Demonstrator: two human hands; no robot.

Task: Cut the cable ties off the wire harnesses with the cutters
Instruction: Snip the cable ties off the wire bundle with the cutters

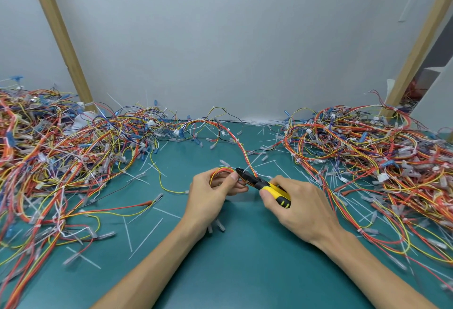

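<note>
Left hand [215, 192] grips looped harness [245, 156] just above bench [245, 259], thumb pinning wires beside cutter tips. Hold loop taut. Cutters [263, 184] nose touches bundle; tie too small to make out. Nip plastic only, spare insulation. Right hand [301, 203] clasps yellow handles.

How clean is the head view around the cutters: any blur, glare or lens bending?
Head view: the cutters in the right hand and the harness in the left hand are fairly sharp; the wire piles toward the side edges smear; the wooden posts lean outward from wide-angle distortion; light is even, no glare on the green mat, only soft shadows under the hands.
</note>
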